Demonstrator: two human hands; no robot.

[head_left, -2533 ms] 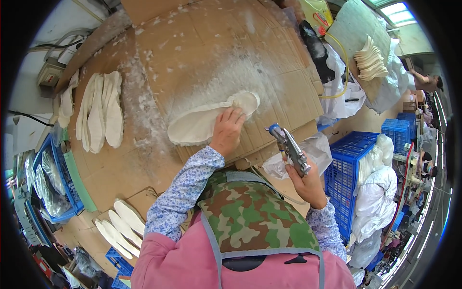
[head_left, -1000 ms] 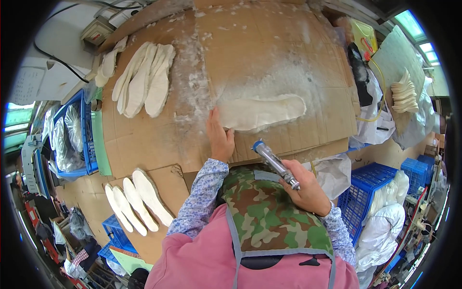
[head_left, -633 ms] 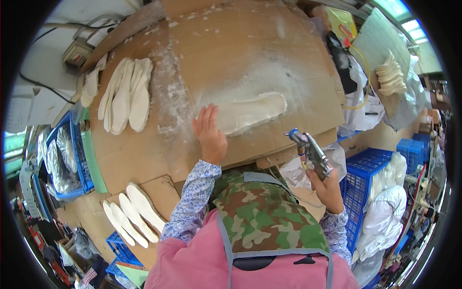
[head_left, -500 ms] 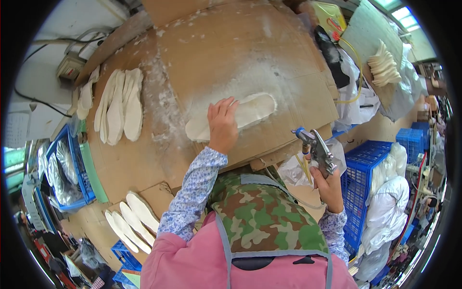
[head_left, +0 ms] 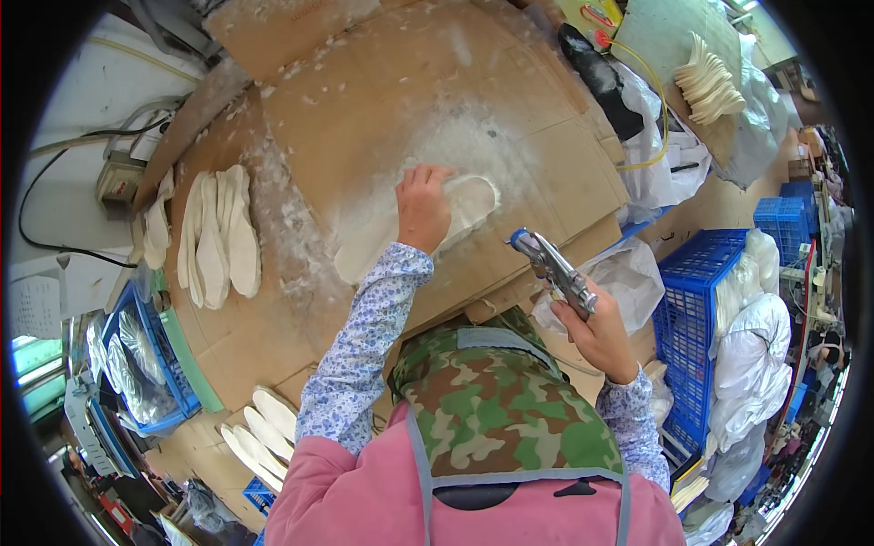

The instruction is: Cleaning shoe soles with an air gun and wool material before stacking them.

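A pale cream insole (head_left: 471, 201) lies flat on the cardboard-covered table (head_left: 364, 100), in a patch of white fuzz. My left hand (head_left: 423, 209) is over its middle, fingers bent and close together, holding it against the cardboard; the thumb is hidden. My right hand (head_left: 601, 337) grips a silver spray gun (head_left: 562, 273) with a blue nozzle ring. The nozzle points up and left toward the insole, apart from it. Several insoles (head_left: 215, 241) lie in a row left of my left hand.
More insoles (head_left: 262, 437) lie near my left elbow. A stack of insoles (head_left: 708, 82) sits on a board at the far right. Blue crates stand at the left (head_left: 173, 364) and right (head_left: 687, 318), beside white plastic bags (head_left: 751, 364). A yellow hose (head_left: 663, 118) curves past the table's right edge.
My right hand has brought the spray gun left, closer to the insole, and tilted its nozzle toward it. My left hand stays on the insole, its fingers more bent. The view has turned slightly.
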